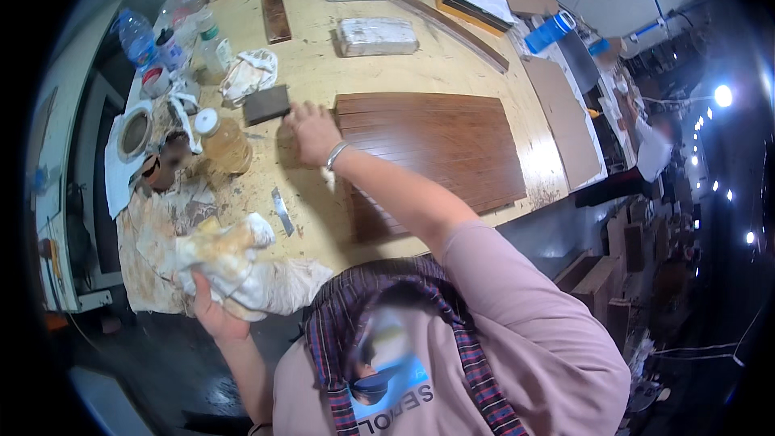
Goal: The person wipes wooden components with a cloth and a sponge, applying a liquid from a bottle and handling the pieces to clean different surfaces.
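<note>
My left hand is closed on a bunched white cloth with yellow-brown stains, at the table's near left edge. Stretched across the table, my right hand has its fingers apart. Its fingertips are at the right end of a dark grey sanding block; whether they touch it is hard to tell. Just right of that hand lies a brown wooden panel made of several strips. A thin metal scraper blade rests between the panel and the cloth.
Left of the block stand a jar of amber liquid, a crumpled rag and several bottles. Toward the back are two wrapped white blocks, wood strips and a blue bottle. Another person is at the right.
</note>
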Motion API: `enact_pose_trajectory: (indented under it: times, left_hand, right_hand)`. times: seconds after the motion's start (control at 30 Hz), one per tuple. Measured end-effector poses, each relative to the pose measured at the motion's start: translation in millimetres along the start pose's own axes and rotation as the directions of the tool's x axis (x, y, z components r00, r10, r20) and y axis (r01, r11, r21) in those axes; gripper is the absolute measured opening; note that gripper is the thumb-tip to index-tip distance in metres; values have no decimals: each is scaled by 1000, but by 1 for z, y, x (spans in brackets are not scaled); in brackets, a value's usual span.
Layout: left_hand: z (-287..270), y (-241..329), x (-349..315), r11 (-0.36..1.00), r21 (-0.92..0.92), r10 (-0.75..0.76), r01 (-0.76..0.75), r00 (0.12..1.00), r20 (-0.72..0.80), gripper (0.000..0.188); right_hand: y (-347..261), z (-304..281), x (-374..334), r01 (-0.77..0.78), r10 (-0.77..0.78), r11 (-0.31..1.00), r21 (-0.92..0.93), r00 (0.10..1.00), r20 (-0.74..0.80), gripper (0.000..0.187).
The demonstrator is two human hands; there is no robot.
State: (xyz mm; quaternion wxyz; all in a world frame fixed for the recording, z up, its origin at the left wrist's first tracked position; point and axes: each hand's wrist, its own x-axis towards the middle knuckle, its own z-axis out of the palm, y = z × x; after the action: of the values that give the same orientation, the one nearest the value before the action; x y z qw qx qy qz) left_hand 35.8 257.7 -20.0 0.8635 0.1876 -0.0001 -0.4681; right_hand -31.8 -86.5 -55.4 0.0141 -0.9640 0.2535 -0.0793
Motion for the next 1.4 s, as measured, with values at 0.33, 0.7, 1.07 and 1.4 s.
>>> enact_pose_trajectory:
  times: [0.33, 0.7, 1.07, 1.4]
  left_hand:
    - [-7, 7, 27, 998, -1, 66, -68, 972, -227, 47]
    - [0, 8, 42, 1000, 9, -10, 12, 973, -233, 48]
    - [15, -18, 64, 923, 368, -47, 116, 981, -190, 38]
    - [20, -34, 37, 745, 665, 13, 62, 994, -108, 21]
  right_hand:
    - [-63, 7, -67, 282, -409, 825, 489, 896, 173, 10]
    - [-71, -34, -9, -99, -66, 688, 719, 978, 198, 33]
    - [-75, -42, -35, -233, -156, 292, 928, 945, 286, 22]
    - [-27, -80, -21, -358, -94, 217, 908, 918, 385, 20]
